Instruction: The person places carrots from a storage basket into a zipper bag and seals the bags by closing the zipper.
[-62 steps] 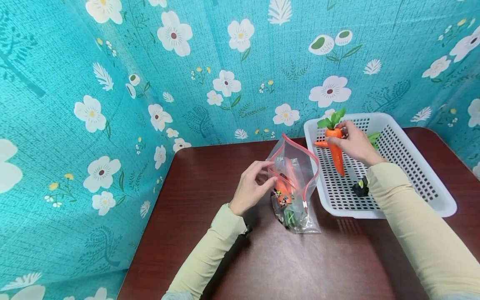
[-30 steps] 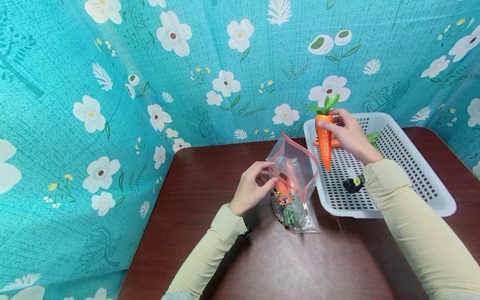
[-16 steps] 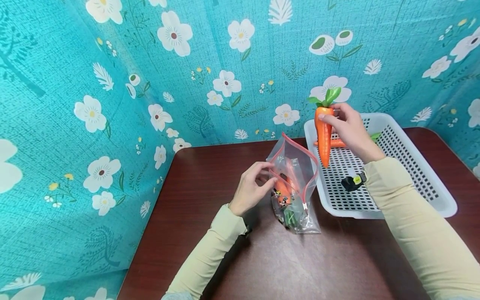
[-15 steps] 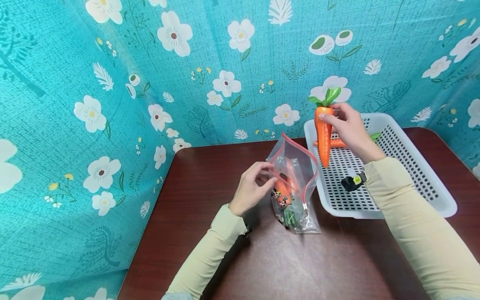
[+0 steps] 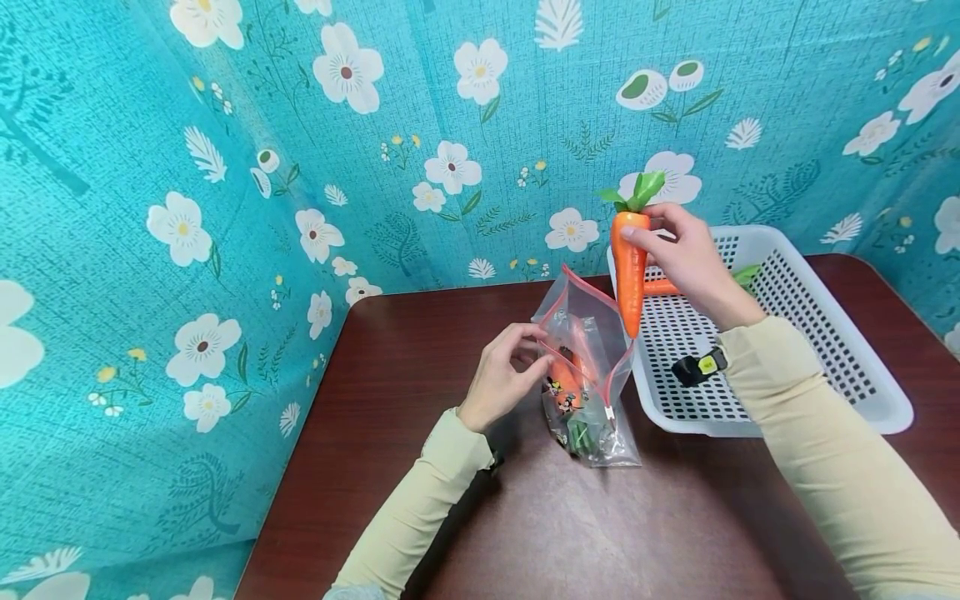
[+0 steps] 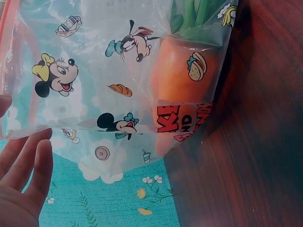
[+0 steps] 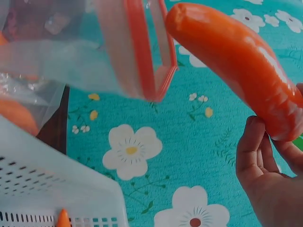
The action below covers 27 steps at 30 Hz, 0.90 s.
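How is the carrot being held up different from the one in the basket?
The held carrot hangs tip down from the right hand, leaves on top; the basket carrot lies on its side in the basket. The held carrot shows nearly whole, while the basket carrot is partly hidden behind the hand. Both are orange.
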Tool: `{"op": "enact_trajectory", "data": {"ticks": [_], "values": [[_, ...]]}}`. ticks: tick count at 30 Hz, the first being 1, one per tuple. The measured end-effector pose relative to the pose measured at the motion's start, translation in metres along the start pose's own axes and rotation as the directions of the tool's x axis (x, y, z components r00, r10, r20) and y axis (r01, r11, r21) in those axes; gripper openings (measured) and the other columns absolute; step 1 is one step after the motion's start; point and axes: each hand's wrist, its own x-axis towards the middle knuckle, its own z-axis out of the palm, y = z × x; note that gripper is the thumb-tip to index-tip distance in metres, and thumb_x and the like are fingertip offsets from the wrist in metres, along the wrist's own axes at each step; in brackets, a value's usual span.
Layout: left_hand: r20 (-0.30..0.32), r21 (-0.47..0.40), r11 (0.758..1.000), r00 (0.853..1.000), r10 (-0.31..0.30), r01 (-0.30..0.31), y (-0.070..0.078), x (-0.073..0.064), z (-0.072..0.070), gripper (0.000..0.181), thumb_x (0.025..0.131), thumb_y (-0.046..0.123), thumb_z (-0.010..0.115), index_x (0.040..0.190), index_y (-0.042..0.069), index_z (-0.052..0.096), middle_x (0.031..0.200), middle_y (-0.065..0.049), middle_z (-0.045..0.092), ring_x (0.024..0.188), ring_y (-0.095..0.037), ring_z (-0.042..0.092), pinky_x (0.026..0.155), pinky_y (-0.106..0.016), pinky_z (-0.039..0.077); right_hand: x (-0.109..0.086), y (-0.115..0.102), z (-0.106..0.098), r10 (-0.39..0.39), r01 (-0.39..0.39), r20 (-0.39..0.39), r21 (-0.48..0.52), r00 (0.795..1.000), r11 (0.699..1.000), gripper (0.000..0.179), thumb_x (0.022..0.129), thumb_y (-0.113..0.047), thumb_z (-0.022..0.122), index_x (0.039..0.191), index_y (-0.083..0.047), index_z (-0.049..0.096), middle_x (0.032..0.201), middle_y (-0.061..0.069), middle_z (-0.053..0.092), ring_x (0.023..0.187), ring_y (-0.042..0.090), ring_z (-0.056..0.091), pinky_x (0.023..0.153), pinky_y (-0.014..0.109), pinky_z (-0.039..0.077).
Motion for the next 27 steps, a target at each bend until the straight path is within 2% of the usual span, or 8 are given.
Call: {"op": "enact_trajectory", "data": {"ticks": [4,9,21,27], "values": [[-0.001,0.006,1.0,1.0,-0.004,0.004,-0.001,-0.001,0.0,0.033,0.086,0.011,0.072,0.115,0.003,0.058,0.103,-0.004,0.063,0.087,-0.011,0.067,0.072,-0.028,0.057,-0.002,-0.005,0.003,-0.003,0.003,0.002,-0.018,1.0,1.0,0.047,0.093,-0.04,0.061,0.127,-0.009,0.051,0.104,-0.004,0.051,0.087,0.003,0.06,0.07,0.017,0.052],[-0.001,0.001,1.0,1.0,-0.003,0.003,-0.001,-0.001,0.0,0.033,0.086,0.011,0.072,0.115,0.003,0.058,0.104,-0.004,0.063,0.088,-0.011,0.067,0.071,-0.03,0.057,-0.004,-0.009,0.007,-0.013,0.013,0.0,-0.025,1.0,1.0,0.049,0.093,-0.04,0.061,0.127,-0.007,0.049,0.105,-0.003,0.05,0.088,0.001,0.061,0.069,0.018,0.053],[-0.003,-0.013,1.0,1.0,0.003,-0.003,-0.001,0.0,0.0,0.034,0.084,0.006,0.073,0.114,0.002,0.057,0.104,-0.006,0.063,0.087,-0.012,0.068,0.071,-0.036,0.058,-0.012,-0.015,0.017,0.018,-0.015,0.047,-0.057,0.999,0.998,0.056,0.092,-0.045,0.06,0.132,-0.009,0.045,0.114,0.0,0.047,0.085,0.005,0.06,0.061,0.026,0.054],[-0.002,-0.003,1.0,1.0,0.002,-0.002,0.0,0.0,0.0,0.034,0.084,0.006,0.073,0.114,0.003,0.057,0.104,-0.006,0.062,0.088,-0.012,0.068,0.072,-0.032,0.058,-0.016,-0.018,0.024,0.023,-0.02,0.051,-0.06,0.998,0.998,0.056,0.091,-0.042,0.064,0.127,-0.006,0.04,0.114,0.003,0.047,0.08,0.007,0.059,0.058,0.026,0.051]]}}
